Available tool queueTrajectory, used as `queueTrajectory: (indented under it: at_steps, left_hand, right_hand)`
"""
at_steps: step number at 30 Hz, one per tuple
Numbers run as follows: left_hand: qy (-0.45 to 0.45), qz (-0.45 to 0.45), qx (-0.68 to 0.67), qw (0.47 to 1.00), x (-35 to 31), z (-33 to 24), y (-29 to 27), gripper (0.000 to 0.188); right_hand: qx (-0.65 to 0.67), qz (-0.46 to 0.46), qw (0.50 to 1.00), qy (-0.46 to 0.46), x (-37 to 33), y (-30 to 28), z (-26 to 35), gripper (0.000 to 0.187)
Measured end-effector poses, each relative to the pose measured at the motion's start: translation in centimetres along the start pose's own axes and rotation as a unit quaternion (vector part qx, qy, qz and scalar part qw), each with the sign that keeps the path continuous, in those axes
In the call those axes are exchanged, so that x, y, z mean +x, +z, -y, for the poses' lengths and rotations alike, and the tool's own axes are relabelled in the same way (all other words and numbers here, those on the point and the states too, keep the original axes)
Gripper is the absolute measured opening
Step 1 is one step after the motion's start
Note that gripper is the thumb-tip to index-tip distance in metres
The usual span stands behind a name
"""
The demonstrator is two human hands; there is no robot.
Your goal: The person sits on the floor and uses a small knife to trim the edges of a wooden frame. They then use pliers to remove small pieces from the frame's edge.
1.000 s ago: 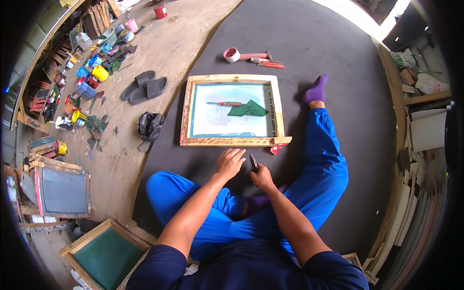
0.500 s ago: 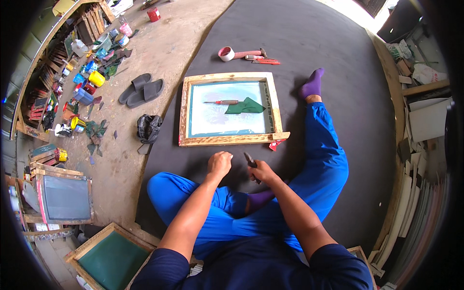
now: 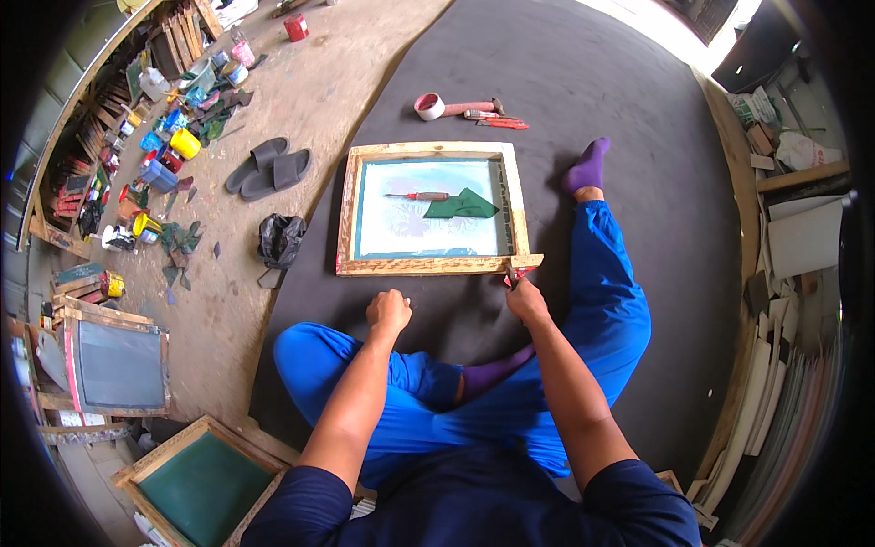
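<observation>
A wooden screen-printing frame (image 3: 427, 267) with pale stretched mesh lies in front of me on the dark mat. My right hand (image 3: 526, 301) is closed around dark pliers, which reach the frame's near right corner. A red scrap (image 3: 521, 273) sits at that corner, partly hidden by the hand. My left hand (image 3: 389, 311) is closed above the mat, just short of the frame's near edge; whatever its fingers hold cannot be made out. On the mesh rest a screwdriver (image 3: 416, 196) and a dark green scrap (image 3: 463, 206).
Beyond the frame lie a tape roll (image 3: 428, 107), a hammer (image 3: 469, 107) and red cutters (image 3: 501, 122). To the left are sandals (image 3: 269, 170), a black plastic bag (image 3: 281, 241) and several paint cans (image 3: 185, 143). A green screen (image 3: 205, 483) stands at the lower left.
My right hand has moved forward and right with the pliers, up to the frame's near right corner. My left hand has shifted a little left.
</observation>
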State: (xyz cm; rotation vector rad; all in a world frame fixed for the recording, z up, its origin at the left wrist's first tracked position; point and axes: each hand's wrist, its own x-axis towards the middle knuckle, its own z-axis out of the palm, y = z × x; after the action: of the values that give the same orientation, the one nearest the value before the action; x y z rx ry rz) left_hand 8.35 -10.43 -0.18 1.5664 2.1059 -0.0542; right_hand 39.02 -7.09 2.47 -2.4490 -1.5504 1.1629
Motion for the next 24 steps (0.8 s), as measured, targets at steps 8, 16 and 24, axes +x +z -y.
queueTrajectory:
  at_steps: [8, 16, 24]
  left_hand:
    - [-0.019, 0.031, 0.020, 0.999, -0.7, -0.9, -0.8, 0.035]
    - [-0.023, 0.066, 0.011, 0.997, -0.6, -1.1, -1.1, 0.042]
    - [-0.033, 0.079, 0.015, 0.996, -0.5, -0.8, -1.1, 0.044]
  right_hand:
    - [0.014, -0.030, 0.999, -0.035, 2.4, 1.4, -1.8, 0.031]
    - [-0.128, 0.049, 0.991, -0.009, 1.1, -3.5, 2.0, 0.043]
    - [-0.150, 0.124, 0.980, 0.038, -0.3, -5.5, 5.4, 0.041]
